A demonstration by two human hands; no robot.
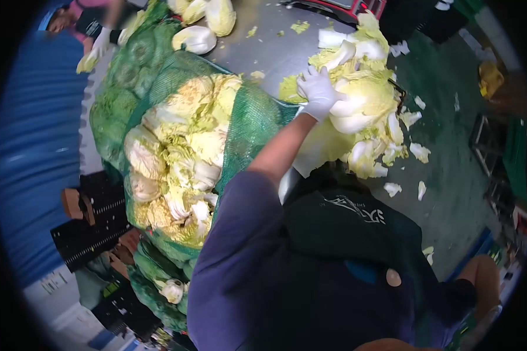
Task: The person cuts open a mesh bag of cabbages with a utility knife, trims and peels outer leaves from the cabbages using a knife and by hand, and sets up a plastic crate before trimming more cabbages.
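Note:
My left hand (319,93), in a white glove, has its fingers spread at the left side of a large pale cabbage (363,102). Its palm side is hidden, and it seems to rest against the cabbage and the leaves beside it. Loose leaves and white stem pieces (366,155) lie around that cabbage. To the left, a green mesh sack (246,128) stands open, full of yellowish cabbages (205,146). My right forearm (480,278) is bent at the right edge; the hand itself cannot be seen.
Whole cabbages (194,40) lie on the metal table (257,58) at the top. More filled mesh sacks (137,64) are on the left. Another person's gloved hand (101,44) holds a leaf at the upper left. Leaf scraps (418,152) litter the green floor (445,134). Black crates (102,205) stand left.

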